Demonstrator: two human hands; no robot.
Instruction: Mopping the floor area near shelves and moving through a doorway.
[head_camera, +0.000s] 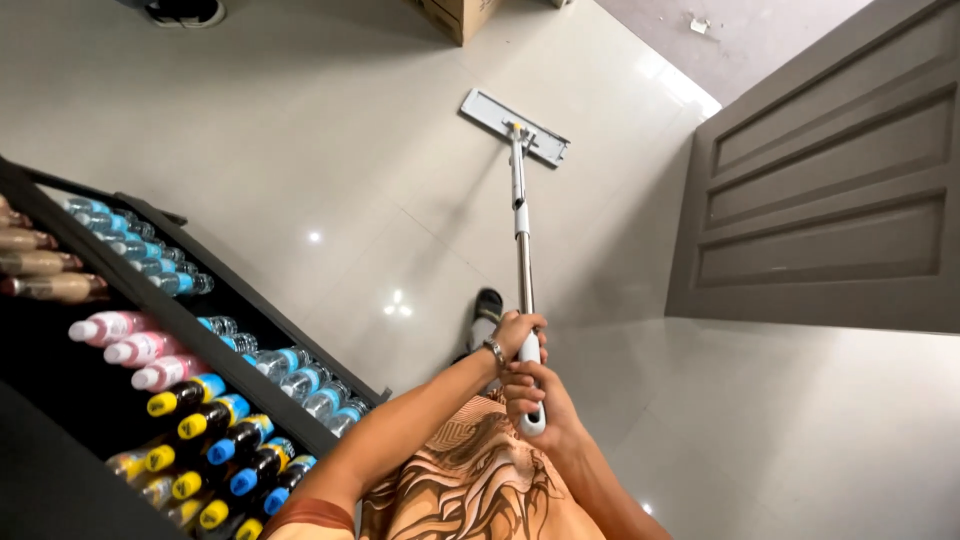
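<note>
So this is mid-mopping: both hands are wrapped around the top of the mop handle (522, 250), left hand (517, 335) clenched higher up on the white grip with a bracelet on the wrist, right hand (530, 400) clenched just below it near the handle's end. The flat mop head (514, 126) sits flat on the pale tiled floor (300, 120) way out at about 12 o'clock from the hands, close to the doorway threshold. A sandalled foot (486, 306) pokes out right beside the pole. At 9 o'clock there's a dark shelf rack (150, 300) packed with drink bottles (190, 395), at 3 o'clock a grey panelled door (830, 190), and a cardboard box (455, 15) up at 12. How much is done? Honestly can't tell, the tiles look glossy everywhere, no obvious wet/dry line, so I'd guess somewhere in the middle.
</note>
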